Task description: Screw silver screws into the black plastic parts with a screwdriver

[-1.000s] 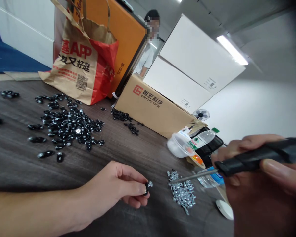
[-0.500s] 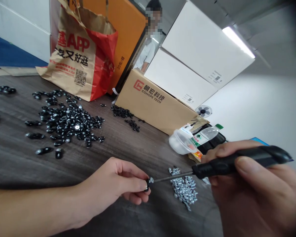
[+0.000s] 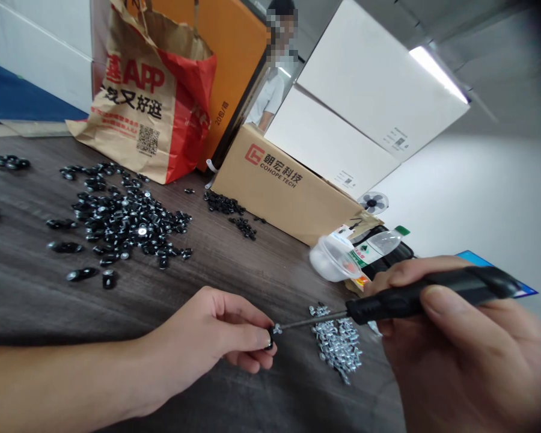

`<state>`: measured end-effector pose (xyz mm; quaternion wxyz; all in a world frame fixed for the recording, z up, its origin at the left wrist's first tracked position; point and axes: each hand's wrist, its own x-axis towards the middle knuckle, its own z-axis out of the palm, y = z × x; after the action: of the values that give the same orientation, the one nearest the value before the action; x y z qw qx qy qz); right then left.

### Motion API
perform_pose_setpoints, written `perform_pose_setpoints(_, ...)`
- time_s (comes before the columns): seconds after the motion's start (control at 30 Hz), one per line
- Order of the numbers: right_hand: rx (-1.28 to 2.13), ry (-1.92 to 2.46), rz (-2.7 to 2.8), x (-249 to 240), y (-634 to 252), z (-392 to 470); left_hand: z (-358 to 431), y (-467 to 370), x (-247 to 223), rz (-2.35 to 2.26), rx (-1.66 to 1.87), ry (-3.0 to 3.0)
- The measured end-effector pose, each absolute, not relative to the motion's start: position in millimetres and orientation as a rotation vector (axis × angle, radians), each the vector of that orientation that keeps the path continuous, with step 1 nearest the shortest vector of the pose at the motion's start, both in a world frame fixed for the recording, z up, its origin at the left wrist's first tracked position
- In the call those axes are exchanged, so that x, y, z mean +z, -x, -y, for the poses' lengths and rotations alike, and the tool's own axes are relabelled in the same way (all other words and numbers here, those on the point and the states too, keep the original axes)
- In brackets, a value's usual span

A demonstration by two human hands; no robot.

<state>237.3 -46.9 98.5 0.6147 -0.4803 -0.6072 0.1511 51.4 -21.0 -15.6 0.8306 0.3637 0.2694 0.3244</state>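
My left hand [image 3: 228, 331] pinches a small black part [image 3: 270, 343] between thumb and fingers, which hide most of it. A silver screw [image 3: 277, 329] stands at that part's right side. Wrapped in my right hand [image 3: 469, 343] is a screwdriver [image 3: 397, 302] with a thick black handle. Its thin shaft points left, and the tip meets the screw's head. Just behind the shaft lies a pile of loose silver screws [image 3: 338, 346]. Farther left on the dark wooden table [image 3: 40, 307] is a large heap of black parts with silver ends [image 3: 126, 222].
A paper bag [image 3: 139, 102] and an orange box [image 3: 234, 66] stand at the back. A cardboard box [image 3: 261, 180] sits before white boxes [image 3: 365, 84]. Right of these are a plastic tub [image 3: 329, 258] and a bottle [image 3: 383, 243]. A person [image 3: 270, 90] is in the background.
The screwdriver and my right hand have shifted slightly left and the handle's angle has changed a little. My left hand stays almost where it was, still pinching the black part.
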Motion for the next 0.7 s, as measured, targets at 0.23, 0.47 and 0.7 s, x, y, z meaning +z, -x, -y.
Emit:
perform_pose_setpoints(0.23, 0.286, 1.135, 1.474, 98, -240, 50, 21, -51, -15, -0.577, 0.708, -0.781)
perform_pose_setpoints(0.47, 0.157, 1.295, 1.532, 101, -255, 62, 19, -49, -13, -0.607, 0.744, -0.791)
perform_pose_setpoints(0.7, 0.17, 1.576, 1.405, 84, -296, 71, 11, -51, -18, -0.646, 0.833, -0.91)
